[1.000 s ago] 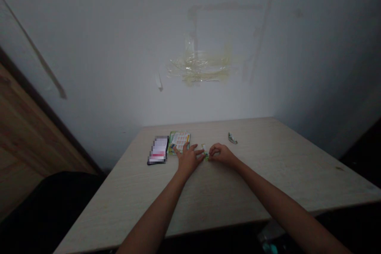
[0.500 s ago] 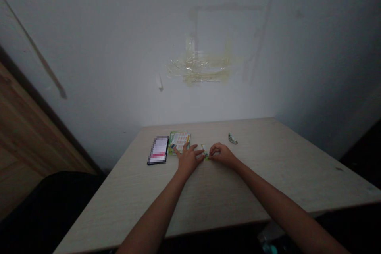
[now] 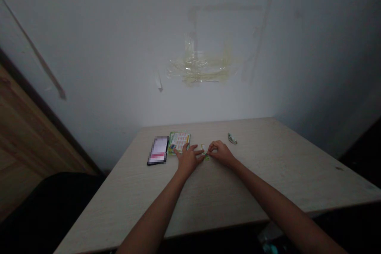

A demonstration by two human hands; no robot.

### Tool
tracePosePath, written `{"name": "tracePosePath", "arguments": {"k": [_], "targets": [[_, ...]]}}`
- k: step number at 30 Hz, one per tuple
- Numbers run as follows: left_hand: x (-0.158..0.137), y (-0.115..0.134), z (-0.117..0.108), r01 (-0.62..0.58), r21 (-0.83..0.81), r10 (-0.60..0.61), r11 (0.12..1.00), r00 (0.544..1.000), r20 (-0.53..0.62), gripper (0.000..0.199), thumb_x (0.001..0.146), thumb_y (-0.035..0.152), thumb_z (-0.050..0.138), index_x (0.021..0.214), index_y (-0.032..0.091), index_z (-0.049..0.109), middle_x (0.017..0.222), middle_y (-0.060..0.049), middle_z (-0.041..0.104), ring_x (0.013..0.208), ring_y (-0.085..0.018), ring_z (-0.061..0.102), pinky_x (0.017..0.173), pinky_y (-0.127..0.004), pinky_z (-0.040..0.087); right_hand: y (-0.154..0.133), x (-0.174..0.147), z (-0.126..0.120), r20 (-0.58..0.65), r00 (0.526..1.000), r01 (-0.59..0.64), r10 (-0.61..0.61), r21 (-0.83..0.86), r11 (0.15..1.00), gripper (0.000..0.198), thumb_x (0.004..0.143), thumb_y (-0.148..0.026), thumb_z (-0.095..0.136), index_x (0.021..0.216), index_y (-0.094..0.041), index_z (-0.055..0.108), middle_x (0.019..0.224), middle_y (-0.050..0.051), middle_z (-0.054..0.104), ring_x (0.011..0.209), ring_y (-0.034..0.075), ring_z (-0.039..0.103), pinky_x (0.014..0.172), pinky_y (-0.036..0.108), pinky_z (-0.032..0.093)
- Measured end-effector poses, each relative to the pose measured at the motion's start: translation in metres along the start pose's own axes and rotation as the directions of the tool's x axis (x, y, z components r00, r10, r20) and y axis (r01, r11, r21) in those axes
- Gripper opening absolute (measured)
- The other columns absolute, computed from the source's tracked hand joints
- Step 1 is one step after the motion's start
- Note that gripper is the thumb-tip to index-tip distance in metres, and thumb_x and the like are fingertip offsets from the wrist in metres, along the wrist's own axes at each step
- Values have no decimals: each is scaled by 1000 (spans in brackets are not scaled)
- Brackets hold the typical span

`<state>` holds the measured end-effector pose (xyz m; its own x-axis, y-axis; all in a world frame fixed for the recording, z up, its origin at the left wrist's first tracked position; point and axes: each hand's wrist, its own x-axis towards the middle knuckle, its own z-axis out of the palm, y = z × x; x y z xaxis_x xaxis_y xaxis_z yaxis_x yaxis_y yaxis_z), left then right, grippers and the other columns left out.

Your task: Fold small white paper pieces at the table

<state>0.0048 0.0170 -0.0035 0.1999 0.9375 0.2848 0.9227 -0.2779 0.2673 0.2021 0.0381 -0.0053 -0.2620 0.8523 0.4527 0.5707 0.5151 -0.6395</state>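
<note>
A small green-and-white slip (image 3: 203, 147), perhaps paper or a wrapper piece, lies on the table between my hands. My left hand (image 3: 189, 160) is spread flat, its fingertips touching the slip's left side while the thumb reaches toward a green-and-white printed card or booklet (image 3: 180, 139). On the other side, my right hand (image 3: 220, 152) is closed in a pinch at the slip's right edge. The fingers partly hide what they grip. Behind the right hand lies a small crumpled green-and-white wrapper (image 3: 232, 138).
A phone (image 3: 158, 150) with a lit, blurred screen lies left of the card on the pale wooden table (image 3: 235, 202). At the back, the grey wall (image 3: 208, 105) carries peeling clear tape (image 3: 202, 67). A dark shape (image 3: 56, 194) stands beside the table's left edge.
My right hand has shifted slightly up and left along the slip, still pinched. A green lower end of the slip now shows below its fingers. The left hand has stayed in place.
</note>
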Motion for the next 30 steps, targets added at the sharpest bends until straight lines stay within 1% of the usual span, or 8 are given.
{"name": "tracePosePath", "arguments": {"k": [5, 9, 11, 14, 16, 19, 24, 30], "targets": [[0, 0, -1, -15, 2, 15, 1000, 1000, -1, 26, 83, 56, 59, 108, 52, 68, 137, 7, 57, 138, -35, 30, 105, -78, -1, 3, 0, 1, -5, 1000, 8, -8, -15, 1000, 6, 74, -19, 72, 77, -19, 66, 79, 2, 68, 86, 19, 60, 80, 30, 44], [-2, 1, -5, -30, -2, 30, 1000, 1000, -3, 25, 84, 55, 59, 107, 51, 68, 137, 7, 57, 138, -35, 29, 105, -78, -5, 2, -3, -2, 19, 1000, 22, -22, 7, 1000, 6, 76, -20, 72, 78, -19, 67, 81, 3, 67, 86, 18, 60, 81, 30, 45], [-3, 1, -7, -42, -13, 42, 999, 999, 5, 24, 84, 54, 59, 106, 51, 69, 137, 7, 57, 138, -35, 29, 104, -78, -7, 1, -5, -6, 47, 997, 54, -55, 31, 998, 4, 78, -21, 71, 80, -19, 67, 85, 3, 67, 87, 18, 61, 82, 31, 47], [-5, 0, -10, -68, -27, 69, 997, 997, 32, 25, 83, 55, 60, 106, 50, 69, 139, 8, 56, 138, -35, 28, 105, -77, -9, 1, -8, -11, 96, 983, 154, -159, 49, 987, 3, 82, -22, 68, 83, -20, 68, 93, 6, 66, 97, 18, 60, 88, 32, 47], [-5, 0, -11, -78, -35, 79, 996, 996, 44, 25, 83, 55, 61, 106, 50, 69, 139, 8, 55, 138, -35, 28, 104, -78, -9, 1, -9, -13, 116, 972, 203, -205, 35, 979, 4, 84, -21, 66, 86, -20, 69, 98, 7, 66, 102, 19, 58, 92, 33, 46], [-5, -1, -12, -71, -50, 74, 996, 995, 60, 24, 83, 54, 61, 105, 51, 69, 140, 8, 54, 139, -36, 27, 102, -80, -8, 2, -10, -15, 131, 963, 240, -236, -15, 971, 7, 85, -20, 64, 90, -21, 69, 102, 8, 65, 107, 19, 57, 96, 35, 45], [-4, -1, -12, -56, -62, 60, 996, 996, 66, 24, 82, 54, 62, 104, 51, 70, 141, 8, 54, 139, -37, 27, 103, -79, -7, 6, -7, -12, 110, 967, 242, -230, -111, 964, 8, 86, -20, 63, 91, -21, 69, 105, 8, 64, 111, 20, 56, 97, 37, 44], [-4, -1, -10, -48, -57, 51, 997, 997, 54, 24, 82, 56, 62, 104, 52, 70, 140, 8, 54, 139, -37, 27, 104, -77, -8, 9, -3, -7, 94, 976, 211, -195, -204, 956, 12, 87, -21, 62, 96, -23, 69, 108, 8, 64, 113, 20, 55, 98, 37, 43]]}}
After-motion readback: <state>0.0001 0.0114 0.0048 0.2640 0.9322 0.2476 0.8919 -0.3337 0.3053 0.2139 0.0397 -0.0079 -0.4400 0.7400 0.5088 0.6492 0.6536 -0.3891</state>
